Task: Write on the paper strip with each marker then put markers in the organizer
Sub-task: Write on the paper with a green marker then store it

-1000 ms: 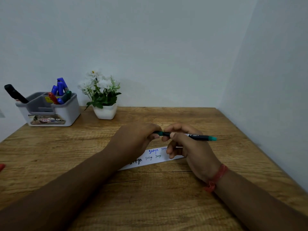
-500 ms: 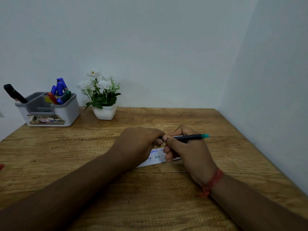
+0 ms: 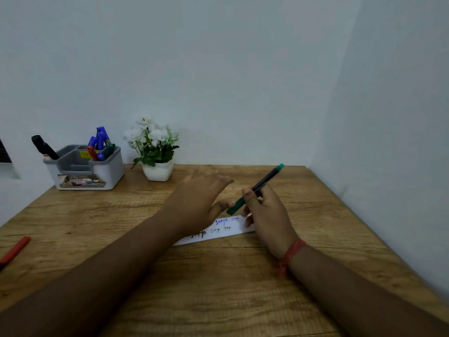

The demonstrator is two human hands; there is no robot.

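Note:
A white paper strip (image 3: 226,231) with several small written words lies on the wooden desk (image 3: 218,276). My right hand (image 3: 266,212) grips a capped green marker (image 3: 256,188), tilted with its green cap pointing down-left above the strip. My left hand (image 3: 201,200) hovers just left of the marker with its fingers spread and holds nothing; its thumb is close to the cap. The grey and white organizer (image 3: 85,169) stands at the back left and holds several markers, blue, red, green and black. A red marker (image 3: 14,250) lies at the desk's left edge.
A white pot with white flowers (image 3: 155,152) stands right of the organizer against the back wall. A side wall runs along the desk's right edge. Bare wood lies in front of the strip under my forearms.
My left hand has let go of the marker's cap end and opened out to the left. My right hand has swung the marker from level to a tilt, tail up and to the right.

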